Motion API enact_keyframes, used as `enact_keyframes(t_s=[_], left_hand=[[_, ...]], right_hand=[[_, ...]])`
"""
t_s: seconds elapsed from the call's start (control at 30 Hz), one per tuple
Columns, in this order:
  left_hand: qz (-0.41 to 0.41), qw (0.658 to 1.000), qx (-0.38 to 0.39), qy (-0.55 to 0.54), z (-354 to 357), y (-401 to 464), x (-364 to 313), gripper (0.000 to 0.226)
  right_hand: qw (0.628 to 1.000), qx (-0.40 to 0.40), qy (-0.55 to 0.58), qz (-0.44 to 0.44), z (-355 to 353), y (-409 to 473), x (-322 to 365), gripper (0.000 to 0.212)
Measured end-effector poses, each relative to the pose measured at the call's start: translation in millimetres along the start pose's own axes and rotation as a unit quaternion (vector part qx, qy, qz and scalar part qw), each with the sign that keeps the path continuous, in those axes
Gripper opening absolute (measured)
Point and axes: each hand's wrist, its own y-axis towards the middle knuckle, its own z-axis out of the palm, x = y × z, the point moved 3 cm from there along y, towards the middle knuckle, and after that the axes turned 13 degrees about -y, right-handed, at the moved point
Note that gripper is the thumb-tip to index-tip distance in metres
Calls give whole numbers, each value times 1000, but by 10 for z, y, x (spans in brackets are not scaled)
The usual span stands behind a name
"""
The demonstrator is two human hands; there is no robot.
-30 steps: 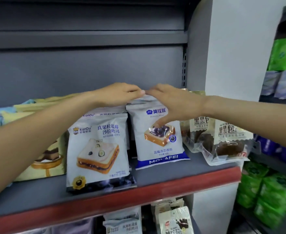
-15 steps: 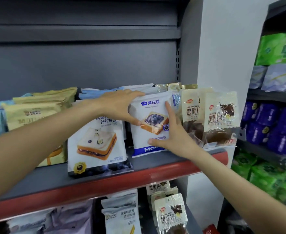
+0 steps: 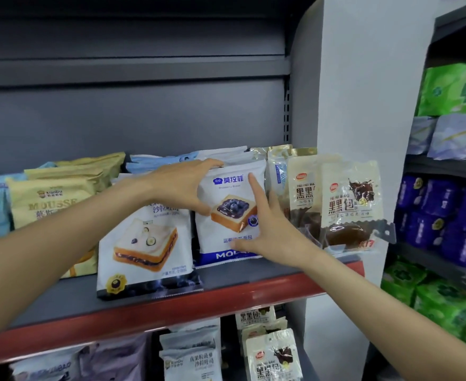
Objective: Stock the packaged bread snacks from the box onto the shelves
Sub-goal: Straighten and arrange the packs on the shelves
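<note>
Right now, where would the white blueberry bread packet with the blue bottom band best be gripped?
Probably by its top seam and upper left edge, from the front, where the left hand holds the blueberry bread packet. It stands upright, its right side crowded by the chocolate bread packets; the right hand lies flat on its front.

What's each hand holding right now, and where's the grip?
Left hand grips the white blueberry bread pack at its top-left corner, fingers over the top edge, thumb on the front. Right hand only presses open fingers against the pack's front; no grip.
</note>
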Motion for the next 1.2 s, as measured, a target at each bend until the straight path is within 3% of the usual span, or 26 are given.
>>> enact_keyframes(t_s=[0.07, 0.2, 0.33, 0.43, 0.57, 0.73, 0.83, 0.93, 1.07, 1.2], left_hand=[[4, 999, -20, -26, -32, -19, -63, 98], [97, 978, -168, -77, -180, 12, -342, 54], [156, 958, -219, -95, -294, 177, -587, 31], [165, 956, -226, -84, -367, 418, -657, 22], [138, 975, -165, -50, -347, 832, -710, 28], [87, 994, -65, 18, -206, 1350, -695, 45], [48, 999, 3, 0, -108, 1608, -664, 54], [32, 997, 61, 24, -12, 1780, -657, 50], [58, 996, 12, 60, 33, 1872, -612, 30], [26, 988, -59, 139, 68, 1874, -542, 24]], right_hand=[[999, -21, -36, -26, -179, -111, 60, 104], [979, -98, -140, -108, -784, -313, 204, 53], [962, -145, -197, -118, -1468, -275, 116, 22], [962, -131, -224, -88, -1883, -96, -131, 19], [971, -43, -227, -65, -2152, 211, -539, 20], [964, 27, -253, -79, -2093, 734, -833, 28], [968, 76, -231, -54, -1978, 1072, -933, 32], [951, 145, -269, -51, -1790, 1343, -968, 39], [890, 129, -423, -110, -1613, 1587, -953, 28], [882, 119, -441, -118, -1482, 1695, -976, 26]])
